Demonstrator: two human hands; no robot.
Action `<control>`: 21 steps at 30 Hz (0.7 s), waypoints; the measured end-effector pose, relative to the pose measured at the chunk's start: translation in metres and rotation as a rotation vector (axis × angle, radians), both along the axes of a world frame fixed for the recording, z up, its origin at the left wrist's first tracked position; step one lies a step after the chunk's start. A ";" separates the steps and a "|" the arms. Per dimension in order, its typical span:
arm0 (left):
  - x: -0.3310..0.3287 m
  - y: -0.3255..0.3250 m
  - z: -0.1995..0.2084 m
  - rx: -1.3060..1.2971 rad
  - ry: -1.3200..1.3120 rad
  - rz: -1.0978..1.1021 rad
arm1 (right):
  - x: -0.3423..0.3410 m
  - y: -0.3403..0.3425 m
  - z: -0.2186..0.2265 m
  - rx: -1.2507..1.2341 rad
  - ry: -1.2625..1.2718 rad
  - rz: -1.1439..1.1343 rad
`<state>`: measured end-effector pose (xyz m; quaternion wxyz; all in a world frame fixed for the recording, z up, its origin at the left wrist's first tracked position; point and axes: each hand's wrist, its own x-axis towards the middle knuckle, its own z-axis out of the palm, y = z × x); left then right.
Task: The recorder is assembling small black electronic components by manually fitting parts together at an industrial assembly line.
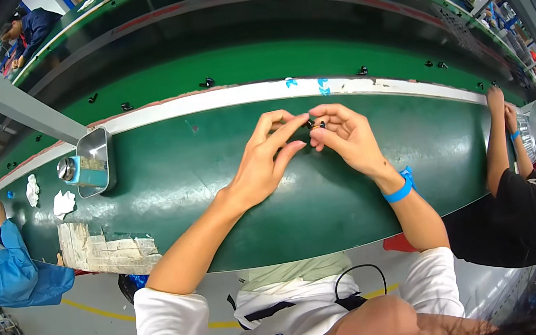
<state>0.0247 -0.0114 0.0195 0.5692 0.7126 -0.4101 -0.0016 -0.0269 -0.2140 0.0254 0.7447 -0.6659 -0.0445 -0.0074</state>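
Observation:
Over the green worktop point(178, 159), both hands meet at a small black part point(322, 125) with a coppery-looking bit; its exact kind is too small to make out. My right hand point(353, 140), with a blue band point(399, 187) on its wrist, pinches the part between thumb and fingers. Close by on the left, my left hand point(266, 150) reaches in with its fingers stretched out. Its fingertips touch the dark end of the part, while its thumb stands apart below.
Small black parts point(207, 82) lie scattered on the green belt point(253, 63) beyond a white rail point(170, 107). At left are a metal tray point(97, 150), a blue-labelled jar point(87, 171) and crumpled white tissue point(63, 204). Co-workers sit on both sides, one in black point(522, 221).

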 end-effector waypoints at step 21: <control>0.000 -0.003 -0.017 -0.366 0.877 -0.255 | -0.015 -0.002 -0.002 -0.162 -0.312 -0.021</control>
